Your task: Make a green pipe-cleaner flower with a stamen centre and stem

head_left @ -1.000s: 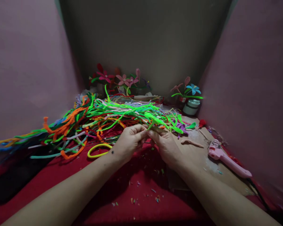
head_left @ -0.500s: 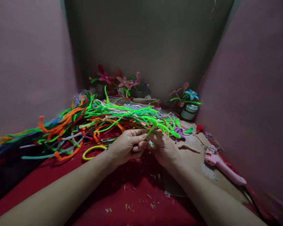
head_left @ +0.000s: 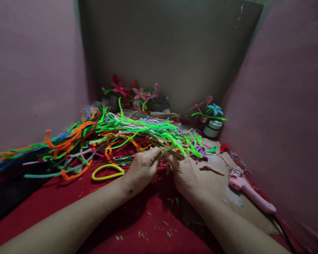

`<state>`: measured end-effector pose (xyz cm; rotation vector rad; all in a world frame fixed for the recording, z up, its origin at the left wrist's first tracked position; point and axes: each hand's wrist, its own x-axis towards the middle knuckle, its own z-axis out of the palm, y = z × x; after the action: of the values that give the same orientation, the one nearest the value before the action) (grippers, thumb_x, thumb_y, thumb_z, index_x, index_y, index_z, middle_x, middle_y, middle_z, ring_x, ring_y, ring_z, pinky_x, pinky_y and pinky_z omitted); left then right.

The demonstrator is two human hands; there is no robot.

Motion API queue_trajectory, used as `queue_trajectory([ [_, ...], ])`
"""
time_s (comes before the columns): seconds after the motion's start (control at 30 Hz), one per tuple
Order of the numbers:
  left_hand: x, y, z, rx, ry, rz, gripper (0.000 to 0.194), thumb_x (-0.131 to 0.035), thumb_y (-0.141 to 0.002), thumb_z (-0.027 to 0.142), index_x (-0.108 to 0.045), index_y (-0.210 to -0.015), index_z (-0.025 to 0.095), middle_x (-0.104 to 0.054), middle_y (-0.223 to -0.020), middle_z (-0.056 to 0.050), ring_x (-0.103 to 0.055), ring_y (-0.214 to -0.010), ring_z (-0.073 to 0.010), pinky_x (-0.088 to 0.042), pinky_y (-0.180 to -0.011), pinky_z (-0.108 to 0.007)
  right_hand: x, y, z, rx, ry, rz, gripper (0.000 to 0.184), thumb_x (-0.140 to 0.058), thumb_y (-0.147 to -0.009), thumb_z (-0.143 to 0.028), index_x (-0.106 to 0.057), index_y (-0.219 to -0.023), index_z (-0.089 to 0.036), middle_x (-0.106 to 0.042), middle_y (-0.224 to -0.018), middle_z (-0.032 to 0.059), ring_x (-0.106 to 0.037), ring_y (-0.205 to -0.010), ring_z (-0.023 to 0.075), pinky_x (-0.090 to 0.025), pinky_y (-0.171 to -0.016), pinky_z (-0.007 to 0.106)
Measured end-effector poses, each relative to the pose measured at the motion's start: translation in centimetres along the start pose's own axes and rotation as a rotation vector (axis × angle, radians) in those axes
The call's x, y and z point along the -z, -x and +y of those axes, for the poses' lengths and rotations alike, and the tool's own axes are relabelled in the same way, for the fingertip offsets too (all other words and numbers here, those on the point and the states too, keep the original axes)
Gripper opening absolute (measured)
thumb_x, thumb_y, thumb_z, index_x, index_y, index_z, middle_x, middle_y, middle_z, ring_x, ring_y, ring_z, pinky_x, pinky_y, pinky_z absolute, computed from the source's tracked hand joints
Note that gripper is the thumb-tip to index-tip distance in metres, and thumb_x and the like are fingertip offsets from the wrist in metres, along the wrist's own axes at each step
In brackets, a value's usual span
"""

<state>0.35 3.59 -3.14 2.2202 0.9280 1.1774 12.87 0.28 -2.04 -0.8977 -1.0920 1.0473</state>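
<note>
Between my two hands is a bright green pipe cleaner piece (head_left: 175,143), bent into a thick, leaf-like fuzzy shape at its upper end. My left hand (head_left: 146,165) pinches its lower end with thumb and fingers. Close against it, my right hand (head_left: 181,171) is also closed on the piece, its fingertips almost touching the left ones. The lowest part of the piece is hidden by the fingers. Just beyond the hands lies a big heap of pipe cleaners (head_left: 145,127), mostly green, with orange, white and red among them.
A yellow pipe cleaner loop (head_left: 107,172) lies left of my hands on the red cloth (head_left: 137,236). At right, a pink glue gun (head_left: 251,192) rests on cardboard (head_left: 217,192). Behind it stands a pale jar (head_left: 212,128). Pipe cleaner flowers (head_left: 140,93) stand at the back; small scraps lie in front.
My left hand has turned, its fingers curling in more tightly at the green piece. The piece has tilted, its upper end now leaning differently. The hands stay close together.
</note>
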Motion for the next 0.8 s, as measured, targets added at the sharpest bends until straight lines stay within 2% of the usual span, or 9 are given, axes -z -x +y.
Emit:
queue_trajectory([
  [0.1,0.2,-0.3,0.7,0.124,0.156,0.018,0.016,-0.047,-0.084,0.025,-0.059,-0.074,0.019,-0.054,-0.063,0.002,-0.043,-0.053,-0.0097,-0.033,-0.052,-0.02,0.2,-0.1,0.3,-0.006,-0.033,-0.042,0.012,-0.067,-0.07,-0.031,-0.068,-0.073,-0.02,-0.059,-0.066,-0.0009,-0.044,-0.058,0.0115,-0.038,-0.056,0.025],
  [0.23,0.5,-0.8,1.4,0.338,0.468,-0.026,0.023,-0.052,-0.08,0.03,-0.049,-0.06,0.017,-0.041,-0.05,0.006,-0.032,-0.041,-0.006,-0.025,-0.041,-0.019,0.9,-0.3,1.7,-0.042,-0.048,-0.088,0.018,-0.063,-0.074,-0.036,-0.066,-0.078,-0.018,-0.047,-0.057,-0.004,-0.032,-0.049,0.0077,-0.029,-0.046,0.022],
  [0.37,0.5,-1.0,1.4,0.496,0.715,-0.103,0.021,-0.056,-0.077,0.032,-0.051,-0.064,0.017,-0.04,-0.046,0.008,-0.029,-0.035,-0.0036,-0.02,-0.036,-0.017,1.2,-0.7,2.3,-0.086,-0.109,-0.132,0.018,-0.061,-0.076,-0.035,-0.065,-0.073,-0.017,-0.052,-0.062,-0.0022,-0.037,-0.052,0.0082,-0.03,-0.048,0.022],
  [0.47,0.4,-1.0,1.0,0.526,0.866,-0.143,0.021,-0.059,-0.076,0.034,-0.051,-0.066,0.016,-0.041,-0.045,0.008,-0.027,-0.033,-0.003,-0.019,-0.034,-0.016,1.2,-0.9,2.3,-0.147,-0.192,-0.199,0.016,-0.06,-0.077,-0.033,-0.066,-0.078,-0.018,-0.059,-0.066,-0.0001,-0.044,-0.054,0.0102,-0.034,-0.049,0.023],
  [0.6,0.5,-1.1,0.7,0.514,1.012,-0.219,0.024,-0.059,-0.077,0.034,-0.049,-0.065,0.016,-0.038,-0.043,0.008,-0.022,-0.033,-0.0026,-0.019,-0.033,-0.016,1.3,-1.2,2.3,-0.15,-0.243,-0.188,0.022,-0.064,-0.072,-0.028,-0.067,-0.092,-0.019,-0.063,-0.071,0.0004,-0.048,-0.057,0.011,-0.035,-0.05,0.022],
  [0.7,0.6,-1.2,0.6,0.527,0.99,-0.253,0.025,-0.059,-0.077,0.035,-0.05,-0.066,0.016,-0.038,-0.043,0.008,-0.022,-0.033,-0.0025,-0.018,-0.034,-0.016,1.5,-1.3,2.4,-0.165,-0.273,-0.176,0.027,-0.067,-0.068,-0.024,-0.068,-0.095,-0.019,-0.065,-0.073,0.0003,-0.048,-0.056,0.01,-0.036,-0.051,0.022],
  [0.8,0.7,-1.3,0.8,0.522,0.899,-0.253,0.023,-0.057,-0.078,0.035,-0.051,-0.068,0.015,-0.039,-0.045,0.008,-0.022,-0.034,-0.0022,-0.017,-0.035,-0.016,1.5,-1.4,2.6,-0.127,-0.245,-0.105,0.023,-0.068,-0.067,-0.025,-0.07,-0.088,-0.018,-0.067,-0.074,0.0017,-0.05,-0.056,0.0111,-0.037,-0.051,0.023],
])
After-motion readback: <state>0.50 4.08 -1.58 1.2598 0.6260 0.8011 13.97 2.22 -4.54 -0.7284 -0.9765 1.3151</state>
